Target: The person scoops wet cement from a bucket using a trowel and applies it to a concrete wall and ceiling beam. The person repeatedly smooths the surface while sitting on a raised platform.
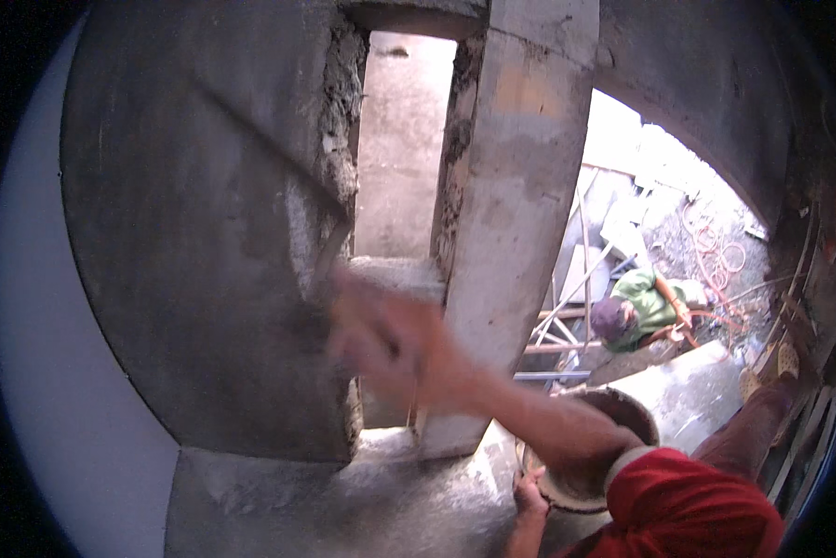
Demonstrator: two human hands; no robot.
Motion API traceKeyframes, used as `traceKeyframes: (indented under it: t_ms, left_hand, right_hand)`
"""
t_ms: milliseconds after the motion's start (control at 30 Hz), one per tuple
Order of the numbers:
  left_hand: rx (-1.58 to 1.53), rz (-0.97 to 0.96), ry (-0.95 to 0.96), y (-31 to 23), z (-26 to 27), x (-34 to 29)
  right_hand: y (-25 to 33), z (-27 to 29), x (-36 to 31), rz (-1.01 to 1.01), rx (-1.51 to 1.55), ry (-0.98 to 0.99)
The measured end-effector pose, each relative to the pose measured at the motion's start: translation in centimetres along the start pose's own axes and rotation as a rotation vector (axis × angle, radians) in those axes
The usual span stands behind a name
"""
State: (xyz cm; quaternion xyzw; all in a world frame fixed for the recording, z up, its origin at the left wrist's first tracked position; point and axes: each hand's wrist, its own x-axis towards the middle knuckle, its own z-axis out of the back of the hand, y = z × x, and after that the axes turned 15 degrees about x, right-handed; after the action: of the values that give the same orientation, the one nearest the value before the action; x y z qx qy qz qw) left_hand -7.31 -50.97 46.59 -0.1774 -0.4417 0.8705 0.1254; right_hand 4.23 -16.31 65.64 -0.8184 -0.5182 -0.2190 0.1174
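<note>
My right hand (394, 339), smeared by motion, is closed round the handle of a trowel (274, 149). The trowel's long thin blade shows nearly edge-on, slanting up and left across the grey plastered wall (185, 242). Whether the blade touches the wall I cannot tell. Low in the picture, my left hand (531, 491) grips the rim of a round, mortar-crusted bucket (637, 415). My right forearm crosses over the bucket and hides part of it; its contents cannot be made out.
Rough, broken edges line a narrow upright opening (399, 149) beside a pale concrete post (529, 158). Below the wall runs a grey ledge (278, 498). Lower down at the right, a person in a green shirt (636, 298) works near poles and an orange hose (715, 251).
</note>
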Motion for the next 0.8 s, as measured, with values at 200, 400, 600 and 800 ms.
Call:
traceKeyframes:
  t_ms: [200, 400, 600, 800]
  left_hand:
    - [0.036, 0.163, -0.114, 1.7, -1.2, 0.0]
    - [-0.009, 0.217, 0.002, 3.7, -1.5, 1.0]
    - [0.119, 0.183, 0.042, 1.3, -4.4, 1.7]
    - [0.188, -0.083, 0.147, -5.0, -10.0, 1.2]
  right_hand:
    - [1.8, 1.2, -3.2, -0.353, 0.184, 0.055]
    - [2.1, 5.4, -3.5, -0.682, 0.321, -0.086]
    - [6.2, 14.1, -8.7, -0.701, -0.016, 0.165]
    - [16.8, 25.8, -12.5, -1.056, -0.519, 0.419]
